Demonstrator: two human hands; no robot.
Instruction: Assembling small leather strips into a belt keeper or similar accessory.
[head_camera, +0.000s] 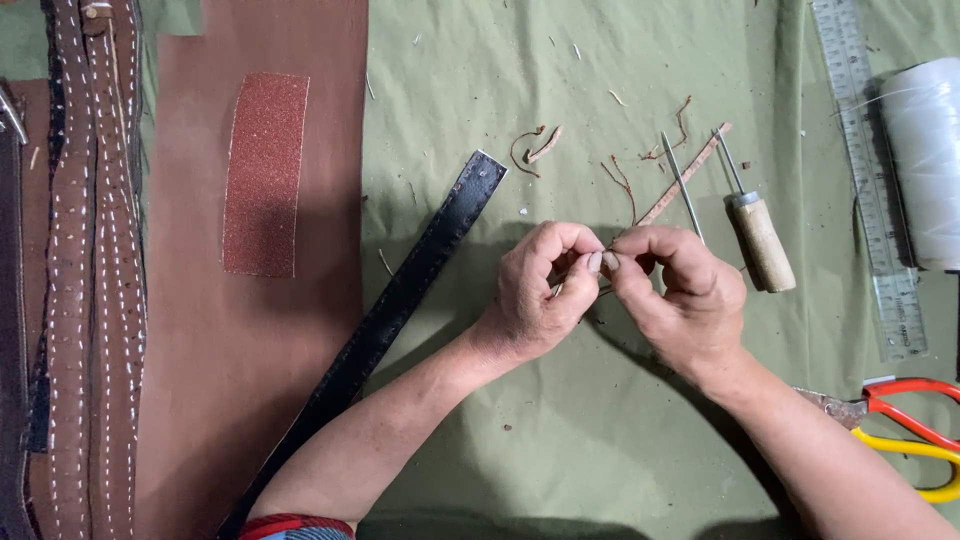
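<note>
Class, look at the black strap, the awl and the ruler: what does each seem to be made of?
Black strap: probably leather, smooth and dark, with stitch holes along its edges.
Awl: pale wooden handle with a matt grain, thin shiny metal shaft.
Ruler: clear plastic, it seems; the green cloth shows through.

single head view, straight down, close over green cloth (600, 440), no second view

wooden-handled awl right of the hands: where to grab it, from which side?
Grip the awl by its round wooden handle, across the width. It lies flat on the green cloth, metal tip pointing up and away, handle end toward the person. Come from above or from its right side; the right hand sits close on its left, and the clear ruler lies farther right. Avoid the thin metal shaft.
</note>
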